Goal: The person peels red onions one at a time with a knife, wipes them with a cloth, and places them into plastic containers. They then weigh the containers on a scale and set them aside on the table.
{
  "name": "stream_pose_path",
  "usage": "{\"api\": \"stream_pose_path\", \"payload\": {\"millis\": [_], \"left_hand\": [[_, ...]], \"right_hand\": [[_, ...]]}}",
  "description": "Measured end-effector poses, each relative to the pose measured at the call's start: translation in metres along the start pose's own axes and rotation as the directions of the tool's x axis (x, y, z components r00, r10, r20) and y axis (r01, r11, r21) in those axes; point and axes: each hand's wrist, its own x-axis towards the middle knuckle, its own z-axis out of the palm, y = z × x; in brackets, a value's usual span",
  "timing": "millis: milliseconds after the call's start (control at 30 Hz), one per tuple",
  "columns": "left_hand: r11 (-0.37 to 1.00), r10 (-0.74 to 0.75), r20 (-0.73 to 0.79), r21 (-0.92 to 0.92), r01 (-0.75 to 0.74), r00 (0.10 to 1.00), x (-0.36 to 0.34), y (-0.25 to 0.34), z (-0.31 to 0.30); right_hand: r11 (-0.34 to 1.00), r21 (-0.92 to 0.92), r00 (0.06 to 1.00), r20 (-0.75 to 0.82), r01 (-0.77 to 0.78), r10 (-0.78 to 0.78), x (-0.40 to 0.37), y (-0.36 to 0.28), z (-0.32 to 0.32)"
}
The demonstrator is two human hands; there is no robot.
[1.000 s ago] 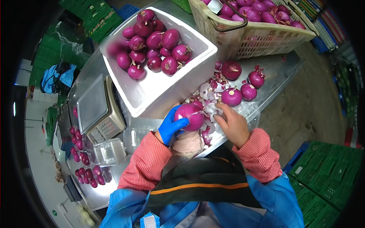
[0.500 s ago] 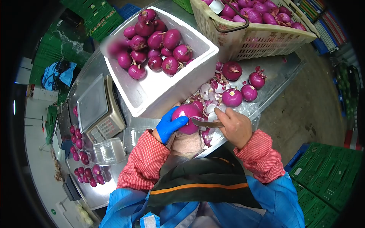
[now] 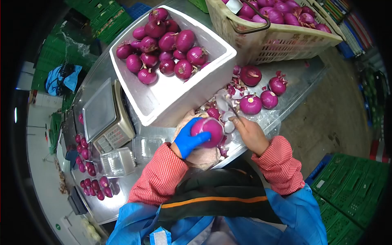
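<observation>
My left hand (image 3: 190, 139), in a blue glove, is wrapped round a large red onion (image 3: 208, 131) above a pale cloth (image 3: 202, 157). My bare right hand (image 3: 250, 134) grips a knife (image 3: 233, 108), its blade pointing up and away from the onion, over a heap of skins (image 3: 223, 100). Its handle is hidden in my fingers. Just beyond the skins, several red onions (image 3: 250, 104) lie on the metal table (image 3: 300, 81).
A white foam box (image 3: 175, 107) of red onions stands ahead, with a cream crate (image 3: 281, 45) of onions at the far right. To the left are a scale (image 3: 116, 132), clear plastic trays (image 3: 117, 162) and packed onions (image 3: 96, 188). Green crates (image 3: 351, 183) are stacked at lower right.
The knife has come off the onion and now points forward over the skins. My left hand has shifted slightly right and turned the onion.
</observation>
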Motion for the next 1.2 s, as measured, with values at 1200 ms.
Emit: {"api": "stream_pose_path", "payload": {"millis": [1200], "left_hand": [[0.811, 0.007, 0.085, -0.584, 0.044, 0.996, -0.008, 0.012, 0.023]], "right_hand": [[0.961, 0.229, 0.987, 0.07, -0.158, 0.145, -0.013, -0.004, 0.023]]}}
